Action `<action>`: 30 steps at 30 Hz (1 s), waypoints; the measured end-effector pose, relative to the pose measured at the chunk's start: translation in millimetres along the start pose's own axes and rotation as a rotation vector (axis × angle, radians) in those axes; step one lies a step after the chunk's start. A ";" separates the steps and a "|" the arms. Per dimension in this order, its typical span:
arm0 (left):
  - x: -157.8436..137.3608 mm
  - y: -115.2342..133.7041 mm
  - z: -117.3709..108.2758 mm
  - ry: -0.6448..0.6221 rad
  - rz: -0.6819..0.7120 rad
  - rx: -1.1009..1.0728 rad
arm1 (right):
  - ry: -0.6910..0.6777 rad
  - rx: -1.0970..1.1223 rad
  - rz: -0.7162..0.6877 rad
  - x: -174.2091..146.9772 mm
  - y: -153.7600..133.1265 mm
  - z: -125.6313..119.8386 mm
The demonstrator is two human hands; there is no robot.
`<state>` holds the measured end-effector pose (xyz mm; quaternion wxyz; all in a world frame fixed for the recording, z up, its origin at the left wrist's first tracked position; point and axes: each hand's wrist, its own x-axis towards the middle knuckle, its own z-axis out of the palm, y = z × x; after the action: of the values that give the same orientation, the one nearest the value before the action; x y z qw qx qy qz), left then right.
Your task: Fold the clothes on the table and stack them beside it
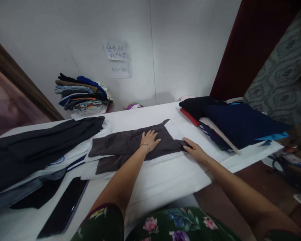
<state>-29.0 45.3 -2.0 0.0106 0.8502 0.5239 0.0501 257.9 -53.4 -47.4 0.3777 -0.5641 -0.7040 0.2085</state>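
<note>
A dark grey garment [117,142] lies spread on the white table in front of me, with two long parts side by side that reach left. White fabric shows under its lower and left edges; I cannot tell whether it belongs to the same garment. My left hand [152,140], with a bracelet at the wrist, rests flat on the grey cloth, fingers spread. At the garment's right end, my right hand [195,151] has its thumb and fingers closed on a narrow grey piece of it.
Dark and white clothes [40,144] lie at the left, beside a black phone-like slab [65,206]. A folded clothes stack [84,93] stands at the back left. Another clothes pile [235,120] lies at the right end of the white table [170,180]. Handwritten paper [119,52] hangs on the wall.
</note>
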 end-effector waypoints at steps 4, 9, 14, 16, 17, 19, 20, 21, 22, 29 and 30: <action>2.2 -1.2 2.5 0.020 0.010 -0.018 | 0.106 -0.012 -0.082 -0.2 1.5 -3.2; 0.8 0.4 2.4 0.022 -0.002 -0.038 | 0.128 -0.194 -0.239 12.1 -14.9 -0.7; -3.6 3.5 2.3 0.025 -0.010 -0.068 | 0.032 -0.473 -0.253 20.3 -26.3 8.0; -4.2 3.7 3.6 0.036 -0.013 -0.092 | -0.004 -0.547 -0.255 19.2 -22.9 10.5; -4.3 3.6 4.5 0.039 -0.011 -0.104 | -0.009 -0.561 -0.260 18.2 -20.0 11.0; -4.2 3.3 6.3 0.042 -0.009 -0.124 | -0.014 -0.540 -0.279 16.0 -13.1 11.1; -4.2 3.3 7.0 0.042 -0.010 -0.132 | 0.004 -0.515 -0.296 14.7 -9.6 11.0; -4.1 3.2 7.7 0.043 -0.012 -0.139 | 0.029 -0.496 -0.320 13.3 -6.3 11.1; -4.1 3.2 8.3 0.043 -0.013 -0.146 | 0.052 -0.493 -0.350 11.8 -3.3 11.5; -7.1 3.8 8.9 0.091 -0.011 -0.183 | -0.064 -0.715 -0.509 6.9 14.8 22.5; -8.4 4.7 8.3 0.112 -0.017 -0.184 | -0.059 -0.728 -0.515 7.3 16.5 23.3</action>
<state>-27.7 36.0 -10.5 0.0599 0.8371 0.5239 0.1454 250.0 -38.8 -71.8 0.1739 -0.4603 -0.8596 -0.1377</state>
